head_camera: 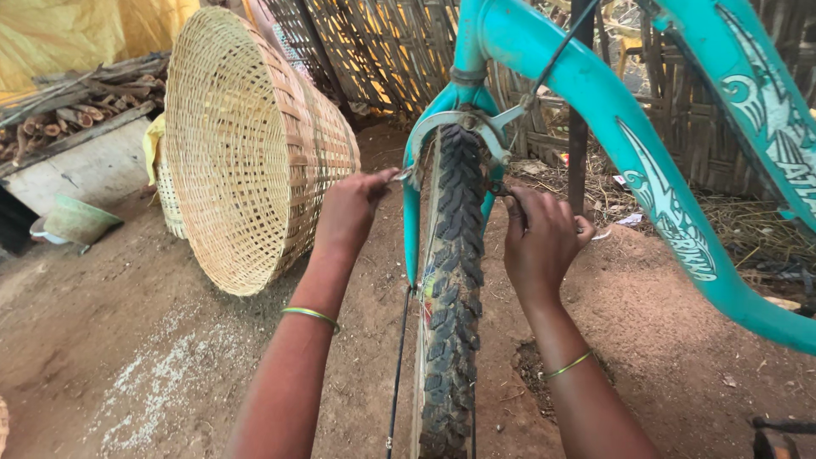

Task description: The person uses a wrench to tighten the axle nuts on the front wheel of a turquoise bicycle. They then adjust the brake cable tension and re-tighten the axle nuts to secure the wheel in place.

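Count on site: two hands, left (350, 212) and right (539, 242), one either side of the wheel. Two thin bangles (311, 315), one per wrist. One knobby tyre (450, 289). One teal frame (595, 93). One brake caliper (472, 123) over the tyre. One large woven basket (246, 144) on its side. One green bowl (78, 221). One woodpile (76, 106).
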